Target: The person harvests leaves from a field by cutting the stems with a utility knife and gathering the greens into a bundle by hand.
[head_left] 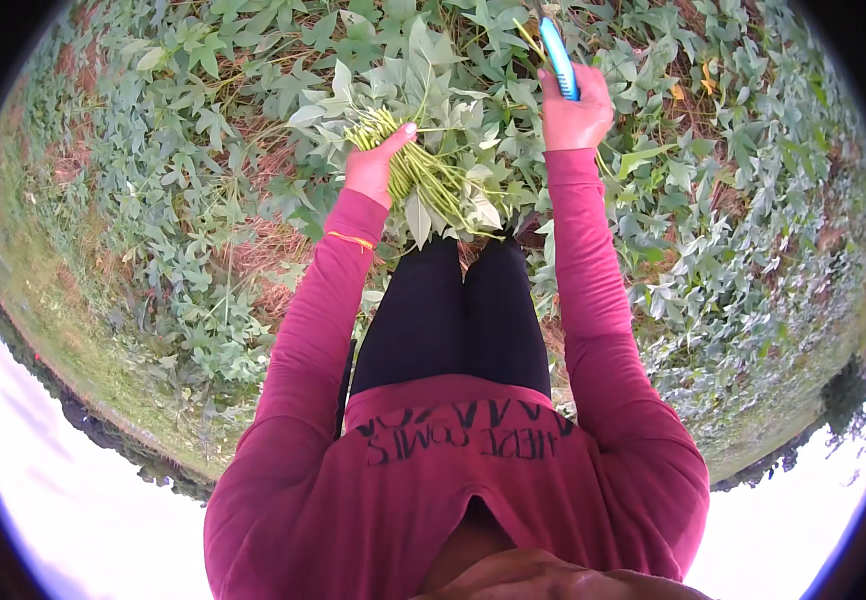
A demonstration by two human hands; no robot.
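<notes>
A thick bunch of green leafy vine cuttings (pixel 431 184) lies across my left hand (pixel 376 168). The fingers are wrapped round the stems, and the thumb presses on top. Pale leaves fan out on both sides of the bundle. Farther right and a little ahead, my right hand (pixel 577 112) grips the light-blue handle of a knife (pixel 558 58). Its blade runs up toward the top edge and is mostly out of view. Beside the handle, a thin green stem (pixel 529 40) stands close to the fingers; I cannot tell whether they hold it.
Low vines with lobed green leaves (pixel 203 120) cover the ground on all sides. Dry brown straw (pixel 258 255) shows between them. My legs in dark trousers (pixel 453 320) stand among the plants. Dark trees (pixel 846 395) line the field's edge.
</notes>
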